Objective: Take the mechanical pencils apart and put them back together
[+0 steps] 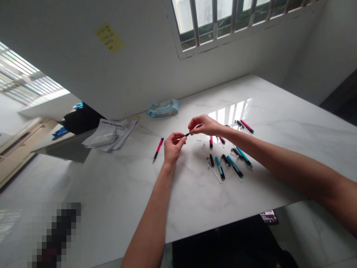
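My left hand (173, 147) pinches a short black pen part (187, 134) between thumb and fingers. At the part's other end are the closed thumb and fingertips of my right hand (205, 125); the small detail between them is too small to make out. To the left of my left hand lies an assembled red and black pen (158, 149). Under and beside my right forearm are several loose pen pieces: a teal barrel (219, 167), another teal barrel (234, 166), a red barrel (247, 125), black grips and thin white refills (214, 171). A small spring (199, 140) lies close by.
The white marble-patterned table (195, 208) meets the wall at the back. A blue wipes packet (163, 108) stands against that wall. Papers (111, 134) with a clear plastic bag lie at the left. Below the table's front edge a phone (269, 217) shows.
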The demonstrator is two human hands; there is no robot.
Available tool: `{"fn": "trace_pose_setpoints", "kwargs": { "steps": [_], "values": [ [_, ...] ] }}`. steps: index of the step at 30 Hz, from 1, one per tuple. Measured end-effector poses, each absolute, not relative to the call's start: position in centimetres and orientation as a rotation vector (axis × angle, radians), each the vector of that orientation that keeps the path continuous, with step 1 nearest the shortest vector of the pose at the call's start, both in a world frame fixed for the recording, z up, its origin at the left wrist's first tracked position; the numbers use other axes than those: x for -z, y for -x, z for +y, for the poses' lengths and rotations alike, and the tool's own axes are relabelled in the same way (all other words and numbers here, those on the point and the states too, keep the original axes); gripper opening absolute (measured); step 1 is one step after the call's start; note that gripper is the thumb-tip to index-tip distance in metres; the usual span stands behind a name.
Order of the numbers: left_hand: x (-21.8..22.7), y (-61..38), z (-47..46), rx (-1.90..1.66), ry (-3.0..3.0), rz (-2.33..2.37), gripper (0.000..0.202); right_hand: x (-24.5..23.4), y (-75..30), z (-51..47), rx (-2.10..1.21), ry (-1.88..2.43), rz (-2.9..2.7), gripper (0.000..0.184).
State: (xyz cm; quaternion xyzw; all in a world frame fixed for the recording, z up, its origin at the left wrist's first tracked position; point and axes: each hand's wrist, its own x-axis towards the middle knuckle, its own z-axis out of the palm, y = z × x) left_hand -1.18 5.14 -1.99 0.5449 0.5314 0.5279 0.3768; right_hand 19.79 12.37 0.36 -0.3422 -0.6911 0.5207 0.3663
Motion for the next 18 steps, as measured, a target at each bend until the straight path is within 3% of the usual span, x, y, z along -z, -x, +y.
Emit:
{"fn": "trace_pose_setpoints", "kwargs": {
  "steps": [8,15,18],
  "values": [
    [2.2,1.3,5.3,-1.372,-1.391,1.335,0.037,-0.4,-19.8,12.4,-1.265,0.910,-1.851,0.021],
    [2.3,1.3,5.3,-1.424,-1.383,1.321,0.034,-1.6,-20.1,11.5,-1.148,1.016,-1.959,0.013],
    [2.1,1.2,5.1,-1.430,-1.419,1.347,0.031,-2.1,-20.0,11.0,-1.058,1.053,-2.031,0.018]
  ]
}}
